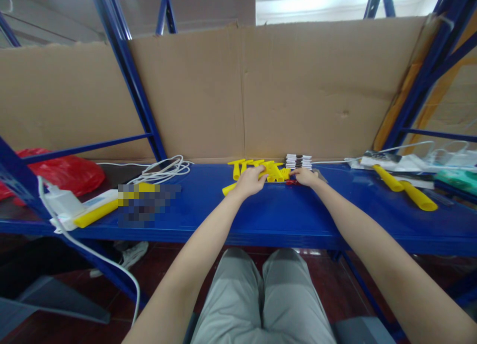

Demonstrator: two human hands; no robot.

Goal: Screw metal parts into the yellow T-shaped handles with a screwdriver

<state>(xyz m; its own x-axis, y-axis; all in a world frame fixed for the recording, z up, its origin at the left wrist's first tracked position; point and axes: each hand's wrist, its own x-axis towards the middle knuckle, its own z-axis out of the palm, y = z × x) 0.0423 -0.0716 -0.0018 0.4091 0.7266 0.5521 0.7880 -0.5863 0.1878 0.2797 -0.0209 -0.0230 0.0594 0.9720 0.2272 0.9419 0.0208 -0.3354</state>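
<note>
My left hand [251, 181] is closed around a yellow tube [228, 189], whose end sticks out to the left below the fingers. Just beyond it is a cluster of yellow plastic pieces [274, 171], several of them T-shaped, at the back of the blue shelf [279, 215]. My right hand [304, 176] reaches in from the other side with bent fingers, at the right edge of the cluster. A small red item [291, 182] lies under those fingertips; what they grip, if anything, is too small to make out. Behind that hand sits a stack of white folded pieces [298, 161].
Brown cardboard [298, 90] walls off the back between blue posts. To the left are a coiled white cable [167, 170], a power strip [100, 200] and a red bag [74, 172]. Two yellow tubes [419, 196] lie at right near white packets [404, 162].
</note>
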